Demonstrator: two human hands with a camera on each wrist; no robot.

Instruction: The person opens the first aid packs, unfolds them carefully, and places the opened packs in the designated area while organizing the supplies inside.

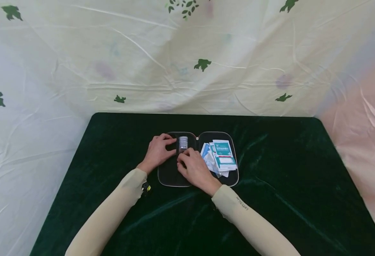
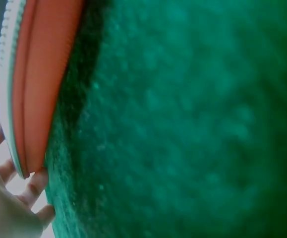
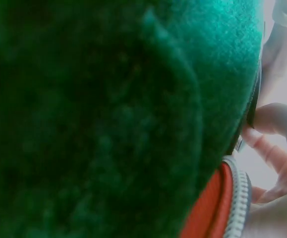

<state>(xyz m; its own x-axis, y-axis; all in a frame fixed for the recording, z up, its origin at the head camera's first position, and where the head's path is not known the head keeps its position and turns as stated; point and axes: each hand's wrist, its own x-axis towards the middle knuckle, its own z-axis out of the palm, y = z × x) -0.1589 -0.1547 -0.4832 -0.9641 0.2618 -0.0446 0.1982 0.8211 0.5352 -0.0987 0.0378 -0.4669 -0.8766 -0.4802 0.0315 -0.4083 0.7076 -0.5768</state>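
Note:
An unzipped case (image 1: 171, 177) lies open flat on the table, black inside with a red outer shell. A small pale-labelled bottle (image 1: 183, 142) lies in its left half, its lower end partly covered by something dark. My left hand (image 1: 158, 151) reaches over the left edge, thumb and fingers at a black inner flap (image 1: 177, 145) beside the bottle. From below, my right hand (image 1: 197, 169) touches the dark material by the bottle's lower end, its fingers bent. In the right wrist view, its fingertips meet at a thin black edge (image 3: 253, 101).
Flat white, teal and blue packets (image 1: 224, 154) lie piled in the case's right half. Dark green velvet covers the table (image 1: 286, 177). A pale curtain with green leaf shapes (image 1: 232, 85) hangs behind its far edge.

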